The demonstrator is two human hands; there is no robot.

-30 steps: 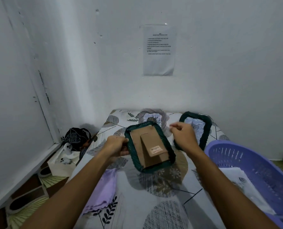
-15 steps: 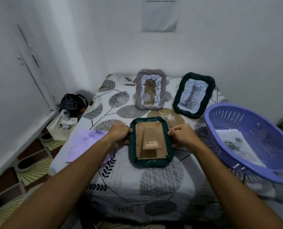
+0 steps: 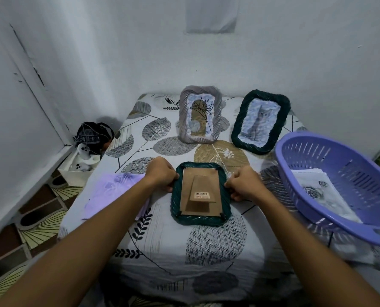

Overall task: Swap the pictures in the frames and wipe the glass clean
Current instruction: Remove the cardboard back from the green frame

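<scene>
I see a dark green frame point(image 3: 201, 193) lying face down near the front middle of the leaf-patterned surface point(image 3: 215, 242), its brown backing and stand facing up. My left hand point(image 3: 161, 175) grips its left edge with curled fingers; my right hand point(image 3: 244, 183) pinches the right edge. Behind it a grey frame point(image 3: 200, 115) and a second dark green frame with a cat picture point(image 3: 261, 121) stand side by side. A lilac cloth point(image 3: 109, 193) lies left, under my left forearm; a purple basket point(image 3: 339, 180) holding a printed picture sits right.
</scene>
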